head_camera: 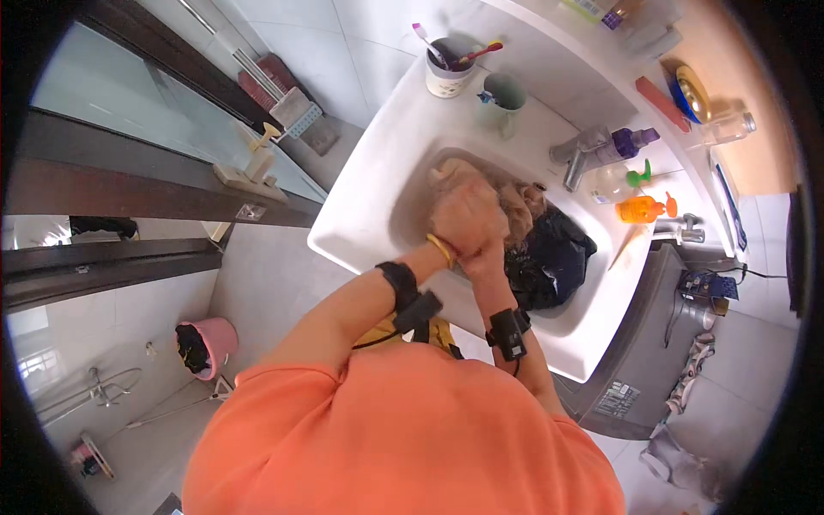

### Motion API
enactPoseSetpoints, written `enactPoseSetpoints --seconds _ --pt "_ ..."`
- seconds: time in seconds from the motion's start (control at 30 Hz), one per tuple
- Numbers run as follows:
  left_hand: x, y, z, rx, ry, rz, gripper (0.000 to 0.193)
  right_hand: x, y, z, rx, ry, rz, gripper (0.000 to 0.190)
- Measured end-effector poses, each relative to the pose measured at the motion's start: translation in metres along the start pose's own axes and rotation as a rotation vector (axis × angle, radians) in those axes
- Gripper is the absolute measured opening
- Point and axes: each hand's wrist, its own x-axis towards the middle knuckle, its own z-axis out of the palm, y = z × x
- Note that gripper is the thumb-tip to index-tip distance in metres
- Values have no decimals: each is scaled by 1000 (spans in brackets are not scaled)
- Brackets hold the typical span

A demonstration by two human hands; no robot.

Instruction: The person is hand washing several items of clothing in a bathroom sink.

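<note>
Over the white washbasin (pixel 364 219), my left hand (pixel 460 209), with a yellow band at its wrist, overlaps my right hand (pixel 488 241). Both are blurred and close together against a wet beige-brown cloth (pixel 520 209) in the bowl; their fingers cannot be made out clearly. Dark wet clothing (pixel 559 257) lies bunched in the bowl beside the cloth, to the right of my hands. The metal faucet (pixel 573 168) stands on the basin's back right edge. Black devices are strapped to both my forearms.
A cup with toothbrushes (pixel 447 80) and a green mug (pixel 503 103) stand on the rim. An orange pump bottle (pixel 640 210) and a clear bottle with a green pump (pixel 611 185) are at the right. A pink bucket (pixel 222 344) stands on the floor, left.
</note>
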Motion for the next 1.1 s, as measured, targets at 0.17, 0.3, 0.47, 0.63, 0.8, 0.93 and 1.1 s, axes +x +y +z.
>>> enactPoseSetpoints --seconds 0.17,0.3,0.47,0.63,0.8,0.93,1.1 --pt "18 -41 -19 -367 -130 -345 39 -3 -10 -2 -65 105 -134 38" --pt "21 -65 -77 -214 -660 -369 35 -20 -19 18 -291 181 -493 29" --pt "16 -57 -75 -565 -730 -769 39 -17 -30 11 -1913 -89 -572 30" --pt "13 -16 -42 -762 -644 -979 62 -23 -16 27 -2168 -107 -296 37" --pt "32 -40 -16 -390 -584 -549 68 -20 -28 8 -1720 -338 -201 42" --pt "40 -7 -16 -231 -496 -197 53 -21 -47 -1 -47 -76 109 48" --pt "24 90 -42 -185 -818 174 41 -9 -33 -126 -900 -74 -569 45"
